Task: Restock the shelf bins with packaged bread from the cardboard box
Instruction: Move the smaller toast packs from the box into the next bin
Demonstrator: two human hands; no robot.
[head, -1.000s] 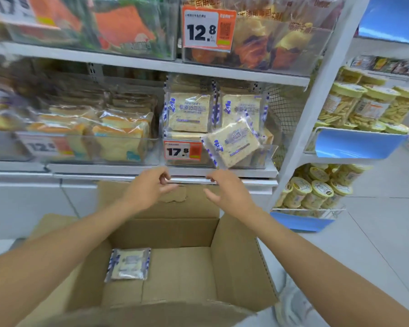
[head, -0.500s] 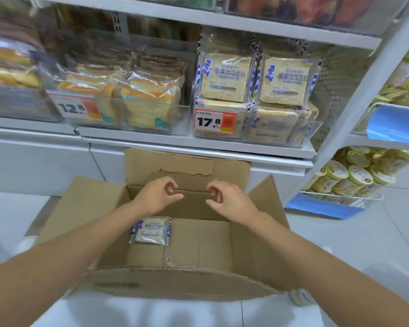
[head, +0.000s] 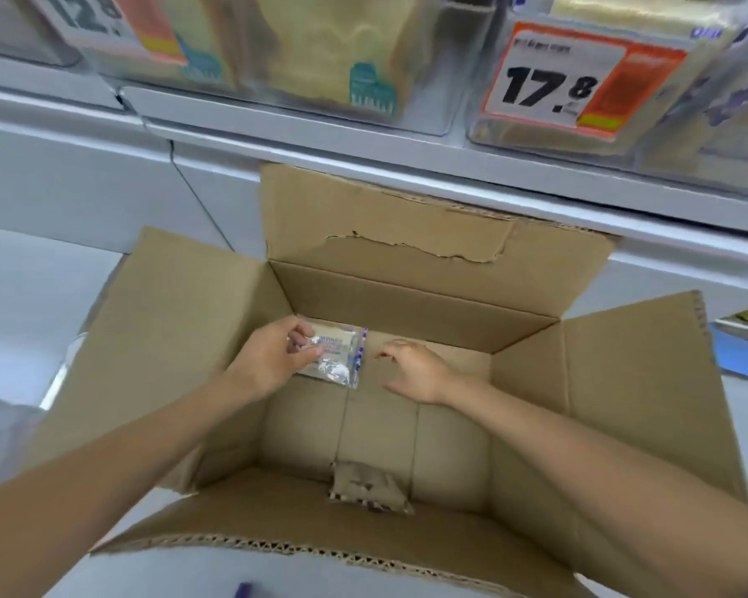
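**One bread packet in the big box**

The cardboard box (head: 622,381) stands wide open, with all four flaps folded out. The flap at 12 o'clock is torn along its fold and stands up against the white shelf (head: 363,166). Inside there is lots of room for hands. The brown bottom shows from the middle down to 6 o'clock, and tall walls stand on every side.

The bread packet (head: 340,358) is low in the box near the far wall, at about 11 o'clock. The left hand (head: 273,360) is on it, with fingers and thumb curled, pinching its left side. The packet may be lifted a little off the bottom, but the shiny wrap makes that hard to tell. The right hand (head: 415,373) is at 3 o'clock from the packet, near it and not touching. Its fingers are loosely bent and it holds nothing.

The box sits on a pale floor (head: 40,295). On the shelf above stand clear bins of bread. The right bin (head: 514,140), at 1 o'clock, has a price tag (head: 558,84) that says 17.8. The left bin (head: 428,101) is at 11 o'clock.
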